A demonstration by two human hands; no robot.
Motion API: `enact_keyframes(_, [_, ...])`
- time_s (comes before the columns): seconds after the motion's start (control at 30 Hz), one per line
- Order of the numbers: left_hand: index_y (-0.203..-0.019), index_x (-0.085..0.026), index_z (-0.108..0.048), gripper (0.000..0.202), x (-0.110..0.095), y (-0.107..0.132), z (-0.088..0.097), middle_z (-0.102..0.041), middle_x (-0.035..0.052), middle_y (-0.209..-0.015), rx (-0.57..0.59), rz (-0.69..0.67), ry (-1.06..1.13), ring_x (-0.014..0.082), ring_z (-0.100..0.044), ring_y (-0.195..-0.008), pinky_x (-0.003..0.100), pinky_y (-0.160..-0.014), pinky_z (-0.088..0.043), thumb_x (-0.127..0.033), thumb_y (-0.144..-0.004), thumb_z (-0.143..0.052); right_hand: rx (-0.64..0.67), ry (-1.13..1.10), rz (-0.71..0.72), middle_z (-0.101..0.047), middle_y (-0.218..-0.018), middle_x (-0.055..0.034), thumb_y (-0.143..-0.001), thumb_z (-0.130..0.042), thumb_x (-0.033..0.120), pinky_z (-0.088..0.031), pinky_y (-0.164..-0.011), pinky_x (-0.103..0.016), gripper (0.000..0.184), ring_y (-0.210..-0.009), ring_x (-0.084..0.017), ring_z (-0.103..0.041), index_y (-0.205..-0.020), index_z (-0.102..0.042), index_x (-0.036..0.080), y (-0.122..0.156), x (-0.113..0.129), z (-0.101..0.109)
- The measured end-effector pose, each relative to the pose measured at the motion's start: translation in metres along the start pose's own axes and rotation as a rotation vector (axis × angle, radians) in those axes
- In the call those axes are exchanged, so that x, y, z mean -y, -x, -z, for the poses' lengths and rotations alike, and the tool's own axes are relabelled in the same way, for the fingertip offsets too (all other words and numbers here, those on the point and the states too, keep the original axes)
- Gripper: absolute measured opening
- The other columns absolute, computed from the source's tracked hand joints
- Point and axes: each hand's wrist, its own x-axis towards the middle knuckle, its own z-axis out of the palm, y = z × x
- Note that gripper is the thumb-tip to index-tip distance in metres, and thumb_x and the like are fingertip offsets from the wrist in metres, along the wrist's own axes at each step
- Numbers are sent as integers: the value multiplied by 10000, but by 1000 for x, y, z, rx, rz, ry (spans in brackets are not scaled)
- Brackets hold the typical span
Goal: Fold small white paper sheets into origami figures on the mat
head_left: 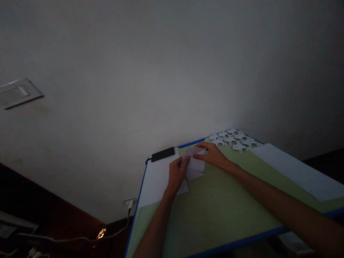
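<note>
Pretty dim shot, so take the fine detail with a grain of salt. Both hands are on a white paper (pixel 195 164) that lies on the green surface (pixel 215 211), near its far edge and a bit left of the middle. The left hand (pixel 177 174) has its fingers curled in on the paper's left side, thumb and fingers closed on the edge. The right hand (pixel 213 154) comes in from the right and lies over the paper's top part, fingers stretched out fairly flat, pressing it down rather than gripping it. The paper looks partly folded, with a corner poking out below the hands.

Just past the right hand, in the far corner of the surface, there's a heap of small folded paper shapes (pixel 233 139), all white and pointy. A black flat thing (pixel 162 154) sits at the far left edge, can't tell what it is. Under the left hand lies a big white sheet (pixel 156 181), and another long white sheet (pixel 295 168) lies well off to the right. Down by the wall (pixel 134 71) a wall socket (pixel 130 203) has a cable (pixel 80 238) running off left.
</note>
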Motion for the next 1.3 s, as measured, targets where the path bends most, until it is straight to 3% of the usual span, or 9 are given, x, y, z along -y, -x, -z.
enact_keyframes(0.1, [-763,-129,-759,489,2,-1,0,-671,42,-680,3,15,-1,167,-531,-618,247,-557,-360,-590,-843,-616,-20,-144,-126,-685,-1175,-101,-687,-817,300,-547,-821,-376,626,-920,-226,-681,-1276,-621,219,0,4,-2])
enact_keyframes(0.17, [-794,-119,-765,503,4,-2,0,-681,50,-701,-16,5,20,168,-532,-622,249,-563,-371,-593,-851,-605,-48,-323,-299,-603,-1319,-149,-619,-857,299,-579,-739,-369,1008,-849,-212,-700,-1501,-370,252,0,4,-6])
enact_keyframes(0.23, [-824,-117,-774,497,4,-3,0,-702,64,-743,-39,-11,44,178,-554,-653,255,-588,-395,-584,-856,-604,-78,-485,-439,-577,-1362,-181,-559,-889,290,-596,-724,-377,1168,-839,-217,-713,-1543,-262,253,0,4,-10])
enact_keyframes(0.37, [-822,-117,-775,489,1,-1,0,-709,76,-748,-69,-13,26,186,-571,-668,261,-596,-408,-575,-855,-610,62,-626,-471,-741,-1097,-141,-577,-875,306,-584,-805,-395,633,-883,-244,-715,-1151,-663,145,1,5,-16])
enact_keyframes(0.43, [-798,-117,-769,503,0,1,-1,-682,61,-695,-45,15,21,171,-551,-619,253,-558,-394,-597,-836,-624,102,-610,-454,-771,-982,-114,-593,-864,346,-574,-781,-387,451,-843,-240,-711,-964,-722,133,2,8,-17])
enact_keyframes(0.67, [-718,-116,-739,553,-5,3,-4,-617,46,-603,-2,111,55,148,-520,-529,238,-465,-363,-662,-770,-669,78,-531,-372,-766,-837,-70,-617,-829,483,-539,-690,-346,453,-762,-234,-687,-893,-752,131,4,15,-19])
enact_keyframes(0.97, [-510,-140,-582,643,-1,3,-6,-473,11,-474,-55,130,47,116,-416,-457,232,-419,-281,-739,-739,-636,34,-285,-185,-695,-732,-33,-770,-731,474,-461,-592,-281,325,-664,-185,-599,-770,-697,150,8,14,-20])
enact_keyframes(1.17, [-530,-135,-583,635,9,0,-7,-479,0,-495,-101,163,81,102,-389,-469,232,-431,-249,-737,-717,-660,42,-85,127,-691,-920,-81,-940,-566,347,-492,-828,-345,236,-872,-214,-628,-832,-688,177,11,21,-19])
enact_keyframes(1.3, [-641,-97,-695,571,8,-1,-5,-584,27,-563,-135,155,138,118,-459,-527,232,-476,-299,-662,-723,-713,131,-110,185,-678,-1053,-104,-977,-515,336,-500,-869,-340,247,-981,-217,-632,-906,-697,184,13,23,-18])
